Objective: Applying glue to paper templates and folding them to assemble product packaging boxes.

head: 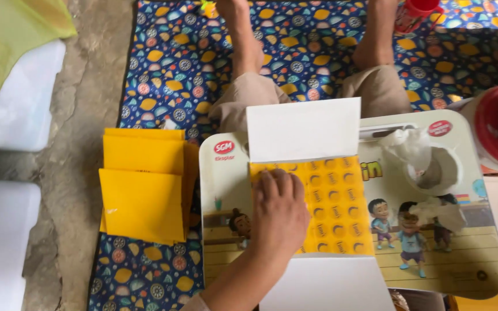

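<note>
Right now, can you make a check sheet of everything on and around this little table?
Surface: lap table with cartoon print, on a patterned mat.
Job's things: yellow sheet between white flaps.
Clutter: crumpled plastic in the cup hole; envelopes stacked on the mat.
Grippers: left hand flat on the yellow sheet; right hand not in view.
Cables: nothing seen.
Surroundings: jar with red lid, red cup, concrete floor.

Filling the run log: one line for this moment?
left hand: flat on yellow patterned sheet | right hand: unseen | white flaps: open
</note>
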